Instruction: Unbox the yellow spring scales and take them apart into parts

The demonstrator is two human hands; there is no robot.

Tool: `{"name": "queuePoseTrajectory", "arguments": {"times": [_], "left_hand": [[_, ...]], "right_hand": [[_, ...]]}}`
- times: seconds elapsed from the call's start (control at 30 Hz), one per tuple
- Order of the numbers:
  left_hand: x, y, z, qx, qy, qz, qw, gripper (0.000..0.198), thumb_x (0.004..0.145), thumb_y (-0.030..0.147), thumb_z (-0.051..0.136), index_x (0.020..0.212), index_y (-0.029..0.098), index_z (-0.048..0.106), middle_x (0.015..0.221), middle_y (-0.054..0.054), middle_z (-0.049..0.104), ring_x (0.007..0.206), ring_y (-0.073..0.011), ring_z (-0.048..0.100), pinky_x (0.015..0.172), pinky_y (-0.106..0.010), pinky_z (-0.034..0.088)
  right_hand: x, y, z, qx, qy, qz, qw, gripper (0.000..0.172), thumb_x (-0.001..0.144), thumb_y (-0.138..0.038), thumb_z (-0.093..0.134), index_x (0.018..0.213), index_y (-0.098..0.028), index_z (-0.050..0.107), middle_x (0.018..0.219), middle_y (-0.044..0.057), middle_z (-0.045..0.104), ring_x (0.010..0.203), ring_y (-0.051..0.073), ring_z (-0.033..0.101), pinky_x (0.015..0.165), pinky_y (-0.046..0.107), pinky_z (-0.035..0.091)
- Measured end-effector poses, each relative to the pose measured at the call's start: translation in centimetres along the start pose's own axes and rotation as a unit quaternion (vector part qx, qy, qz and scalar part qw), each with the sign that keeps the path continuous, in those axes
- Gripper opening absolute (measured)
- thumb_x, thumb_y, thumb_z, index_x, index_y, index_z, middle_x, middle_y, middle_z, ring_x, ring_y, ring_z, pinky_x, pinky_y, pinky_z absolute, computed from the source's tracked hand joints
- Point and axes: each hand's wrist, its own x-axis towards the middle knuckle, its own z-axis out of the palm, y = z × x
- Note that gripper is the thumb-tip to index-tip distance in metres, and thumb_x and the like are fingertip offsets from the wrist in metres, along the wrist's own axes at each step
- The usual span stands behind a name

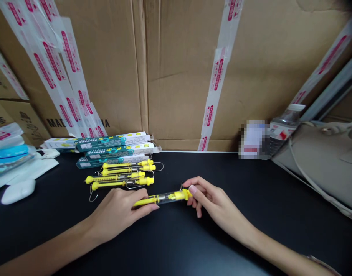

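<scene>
A yellow spring scale (164,197) with a clear tube lies across the space between my two hands, just above the black table. My left hand (121,209) is wrapped round its left end, which the fingers hide. At the right end, my right hand (206,195) pinches the yellow cap between thumb and fingers. A bit of thin metal wire shows by those fingertips. Several more yellow spring scales (118,178) with wire hooks lie side by side behind my left hand.
Slim green-and-white boxes (112,142) are stacked behind the scales, against a large taped carton (176,76). A white computer mouse (19,191) and packets (11,155) lie at left. A plastic bottle (283,130) and a beige bag (322,161) stand at right.
</scene>
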Motion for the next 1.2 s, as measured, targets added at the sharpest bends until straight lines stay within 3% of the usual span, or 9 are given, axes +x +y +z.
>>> {"name": "queuePoseTrajectory", "arguments": {"times": [0.1, 0.3, 0.5, 0.7, 0.83, 0.97, 1.1, 1.2], "left_hand": [[0.2, 0.1, 0.0, 0.006, 0.001, 0.012, 1.000, 0.038, 0.099, 0.050, 0.051, 0.077, 0.021, 0.062, 0.061, 0.006, 0.060, 0.051, -0.0103, 0.056, 0.051, -0.023, 0.033], [0.3, 0.3, -0.2, 0.011, 0.003, 0.008, 1.000, 0.037, 0.099, 0.048, 0.052, 0.077, 0.021, 0.062, 0.060, 0.006, 0.060, 0.050, -0.0103, 0.056, 0.050, -0.023, 0.033], [0.2, 0.2, -0.1, 0.013, 0.000, 0.022, 1.000, 0.035, 0.100, 0.047, 0.052, 0.078, 0.021, 0.061, 0.062, 0.006, 0.062, 0.053, -0.0108, 0.059, 0.051, -0.023, 0.034], [0.2, 0.3, -0.1, 0.010, 0.005, 0.004, 1.000, 0.036, 0.099, 0.047, 0.053, 0.076, 0.020, 0.061, 0.059, 0.006, 0.060, 0.049, -0.0102, 0.055, 0.050, -0.023, 0.032], [0.2, 0.3, -0.1, 0.011, 0.013, 0.011, 1.000, 0.037, 0.099, 0.047, 0.052, 0.076, 0.020, 0.061, 0.059, 0.005, 0.060, 0.049, -0.0104, 0.056, 0.050, -0.023, 0.032], [0.2, 0.4, -0.1, 0.016, 0.015, 0.008, 1.000, 0.038, 0.099, 0.047, 0.052, 0.074, 0.020, 0.060, 0.059, 0.006, 0.059, 0.048, -0.0101, 0.055, 0.049, -0.023, 0.032], [0.2, 0.5, -0.2, 0.020, 0.015, 0.007, 1.000, 0.037, 0.099, 0.046, 0.053, 0.073, 0.020, 0.059, 0.057, 0.006, 0.058, 0.047, -0.0098, 0.053, 0.049, -0.023, 0.031], [0.2, 0.4, -0.2, 0.020, 0.021, 0.013, 0.999, 0.037, 0.099, 0.047, 0.053, 0.074, 0.021, 0.059, 0.058, 0.006, 0.059, 0.048, -0.0098, 0.054, 0.049, -0.023, 0.032]], "right_hand": [[0.0, 0.5, -0.1, -0.006, -0.011, -0.004, 1.000, 0.035, 0.098, -0.053, 0.052, 0.108, -0.020, 0.060, 0.073, -0.001, 0.058, 0.058, 0.011, 0.050, 0.048, 0.022, 0.044], [0.0, 0.4, 0.0, 0.066, -0.005, -0.035, 0.997, 0.045, 0.088, -0.049, 0.069, 0.124, -0.027, 0.053, 0.111, 0.006, 0.052, 0.092, 0.018, 0.053, 0.058, 0.024, 0.054], [0.1, 0.8, -0.1, -0.006, -0.033, -0.007, 0.999, 0.040, 0.101, -0.054, 0.046, 0.126, -0.023, 0.052, 0.078, -0.001, 0.059, 0.060, 0.012, 0.049, 0.052, 0.024, 0.045], [-0.1, 0.6, -0.1, 0.074, -0.017, -0.041, 0.996, 0.037, 0.090, -0.045, 0.068, 0.120, -0.027, 0.056, 0.103, 0.003, 0.053, 0.080, 0.014, 0.055, 0.058, 0.023, 0.051], [0.3, 0.5, -0.4, 0.088, -0.021, -0.024, 0.996, 0.035, 0.089, -0.044, 0.070, 0.115, -0.023, 0.061, 0.095, 0.001, 0.057, 0.066, 0.012, 0.061, 0.066, 0.030, 0.054], [0.5, 0.7, -0.7, 0.028, 0.034, -0.013, 0.999, 0.034, 0.088, -0.047, 0.067, 0.108, -0.019, 0.065, 0.090, 0.002, 0.064, 0.063, 0.013, 0.063, 0.069, 0.033, 0.054], [0.8, 1.4, -1.1, 0.060, 0.106, -0.034, 0.992, 0.042, 0.082, -0.046, 0.075, 0.112, -0.023, 0.057, 0.095, 0.000, 0.058, 0.066, 0.013, 0.066, 0.069, 0.032, 0.057], [1.0, 1.8, -1.4, 0.062, 0.113, -0.015, 0.992, 0.047, 0.078, -0.046, 0.080, 0.110, -0.023, 0.055, 0.085, -0.003, 0.056, 0.067, 0.016, 0.069, 0.068, 0.032, 0.058]]}}
